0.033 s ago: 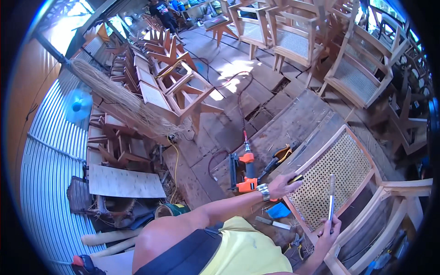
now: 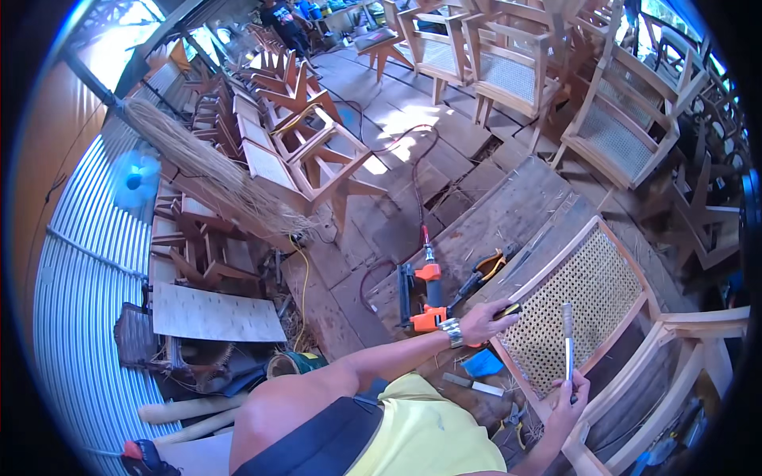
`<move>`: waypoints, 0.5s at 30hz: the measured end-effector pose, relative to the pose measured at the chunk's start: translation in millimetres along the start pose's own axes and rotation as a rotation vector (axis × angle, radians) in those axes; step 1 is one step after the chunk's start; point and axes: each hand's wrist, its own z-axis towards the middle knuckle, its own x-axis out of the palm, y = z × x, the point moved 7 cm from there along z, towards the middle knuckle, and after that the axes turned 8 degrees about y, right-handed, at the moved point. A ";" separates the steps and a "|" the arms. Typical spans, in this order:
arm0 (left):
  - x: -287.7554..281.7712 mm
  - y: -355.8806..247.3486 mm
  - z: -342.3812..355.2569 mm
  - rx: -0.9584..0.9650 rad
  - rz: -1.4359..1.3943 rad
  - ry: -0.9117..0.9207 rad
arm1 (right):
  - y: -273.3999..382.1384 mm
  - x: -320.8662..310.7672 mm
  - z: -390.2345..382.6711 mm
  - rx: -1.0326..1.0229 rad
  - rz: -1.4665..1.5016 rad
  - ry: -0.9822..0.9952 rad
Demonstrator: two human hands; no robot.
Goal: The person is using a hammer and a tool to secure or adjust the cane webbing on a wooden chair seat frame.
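Tilted slightly left with slim tool [image 2: 568, 337], clasped in right hand [image 2: 569, 395] (likely light, stiff; best held low). Curled round yellow-black handle [image 2: 509, 311] in left hand [image 2: 482, 322].

One head-worn fisheye looks forward and down — cane panel [image 2: 591, 278] near, floor [image 2: 452, 159] far.

Worn wooden platform [image 2: 516, 208] — orange-and-grey nail gun [image 2: 433, 296], dark-jawed pliers [image 2: 474, 283], blue scrap [image 2: 482, 364] on it.
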 end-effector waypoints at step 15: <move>75.9 37.5 -136.4 -0.088 0.196 0.049 | 3.5 -74.9 -237.0 0.065 -0.548 0.161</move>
